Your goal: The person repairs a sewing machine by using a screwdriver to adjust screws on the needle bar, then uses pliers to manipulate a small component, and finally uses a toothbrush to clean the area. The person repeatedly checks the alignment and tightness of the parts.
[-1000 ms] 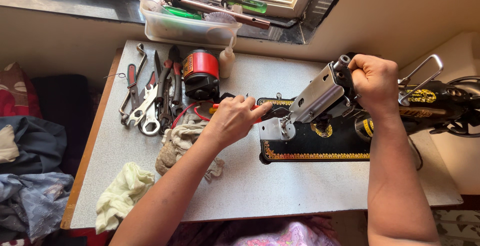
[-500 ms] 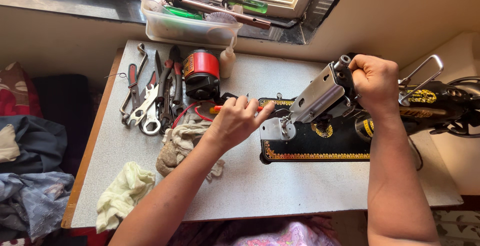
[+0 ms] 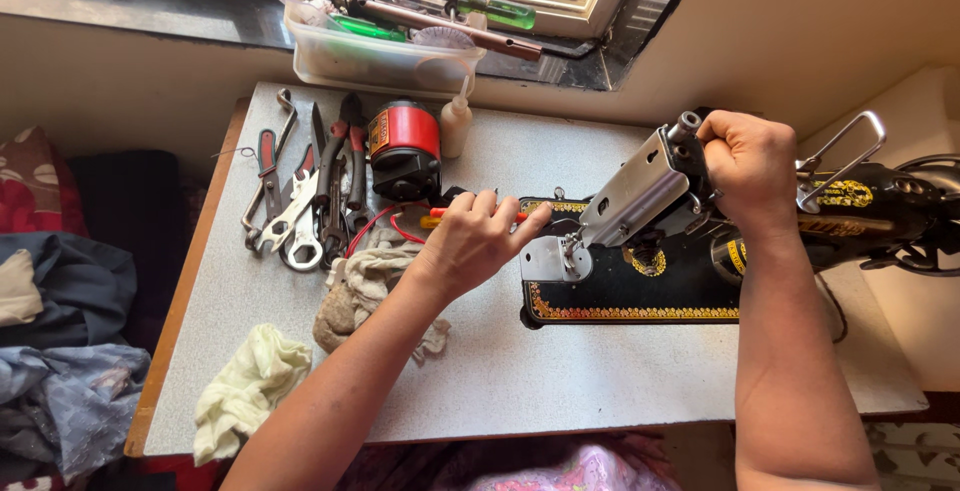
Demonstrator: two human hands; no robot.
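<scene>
Orange-handled screwdriver (image 3: 440, 219) lies on the table (image 3: 560, 371) under the left hand (image 3: 478, 241), whose fingers (image 3: 500, 213) curl onto it without a visible clamp; the right hand (image 3: 750, 166) has its fingers shut around the head of the one black sewing machine (image 3: 640, 296), tilted back. If that grip slackens, the head could drop onto the left fingers. Two rags (image 3: 370, 291) lie near one red motor (image 3: 405, 146).
</scene>
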